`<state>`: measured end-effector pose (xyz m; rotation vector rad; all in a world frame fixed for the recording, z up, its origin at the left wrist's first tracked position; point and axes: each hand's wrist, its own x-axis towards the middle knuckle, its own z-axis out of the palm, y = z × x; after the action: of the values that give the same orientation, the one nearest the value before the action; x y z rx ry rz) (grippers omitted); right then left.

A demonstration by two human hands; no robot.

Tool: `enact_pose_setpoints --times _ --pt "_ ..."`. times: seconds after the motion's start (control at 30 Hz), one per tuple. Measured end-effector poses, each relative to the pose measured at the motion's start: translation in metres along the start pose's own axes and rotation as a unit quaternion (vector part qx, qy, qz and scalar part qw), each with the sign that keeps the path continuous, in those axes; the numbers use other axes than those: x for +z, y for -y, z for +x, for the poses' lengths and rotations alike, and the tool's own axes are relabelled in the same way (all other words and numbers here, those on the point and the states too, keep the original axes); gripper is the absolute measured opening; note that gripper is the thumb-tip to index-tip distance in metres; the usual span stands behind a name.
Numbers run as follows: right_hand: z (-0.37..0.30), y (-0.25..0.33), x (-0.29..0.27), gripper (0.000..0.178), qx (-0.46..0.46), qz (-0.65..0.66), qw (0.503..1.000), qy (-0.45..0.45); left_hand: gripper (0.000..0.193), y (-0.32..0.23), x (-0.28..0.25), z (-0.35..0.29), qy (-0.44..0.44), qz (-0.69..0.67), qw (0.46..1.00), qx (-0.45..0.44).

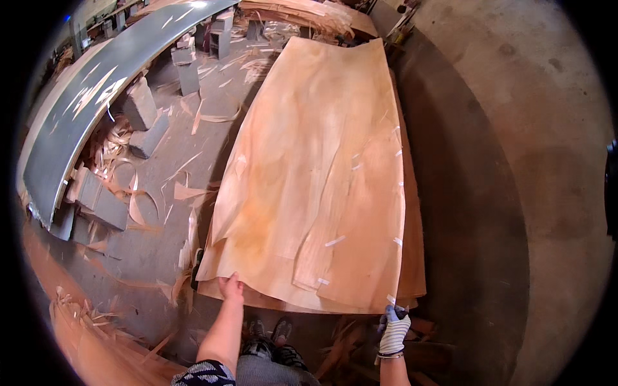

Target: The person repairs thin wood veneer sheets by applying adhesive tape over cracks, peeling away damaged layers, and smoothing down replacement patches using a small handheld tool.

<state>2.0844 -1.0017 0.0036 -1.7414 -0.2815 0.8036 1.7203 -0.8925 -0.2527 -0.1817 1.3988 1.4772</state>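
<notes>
A large, thin wood veneer sheet [302, 161] lies on top of a stack of similar sheets [414, 257] in front of me. It is pale orange-brown, wavy, with a yellowish patch at the near left and short white tape strips along its right side and seams. My left hand [232, 287], bare, is closed on the near edge toward the left corner. At the near right corner, my right hand [394, 331] in a striped glove with dark fingers is closed at the sheet's edge. Its fingertips are partly hidden.
To the left, a long table with a dark, shiny top [71, 128] stands on grey blocks [138, 103]. Veneer scraps [116, 151] litter the floor around it. More veneer [309, 14] is piled at the far end. Bare concrete floor [553, 128] lies to the right.
</notes>
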Motion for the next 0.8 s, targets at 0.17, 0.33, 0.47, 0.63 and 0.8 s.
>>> enact_pose_setpoints --times 0.17,0.33,0.47,0.63,0.8 --pt "0.049 -0.052 -0.011 0.012 -0.006 -0.005 1.000 -0.025 0.035 0.031 0.015 -0.020 0.090 -0.071 0.982 -0.153" --pt "0.101 -0.103 -0.026 0.008 -0.005 -0.030 0.999 -0.041 0.050 0.003 -0.026 0.018 0.127 -0.154 0.974 -0.107" --pt "0.131 -0.135 -0.038 0.011 -0.010 -0.032 0.996 -0.078 0.050 -0.020 -0.049 0.033 0.149 -0.055 0.979 -0.128" --pt "0.147 -0.178 -0.058 0.010 -0.033 -0.111 0.987 -0.114 0.045 -0.014 -0.117 0.082 0.134 -0.062 0.988 -0.036" --pt "0.158 -0.185 -0.054 0.008 -0.041 -0.099 0.990 -0.089 0.044 0.003 -0.102 0.096 0.116 -0.030 0.992 -0.034"
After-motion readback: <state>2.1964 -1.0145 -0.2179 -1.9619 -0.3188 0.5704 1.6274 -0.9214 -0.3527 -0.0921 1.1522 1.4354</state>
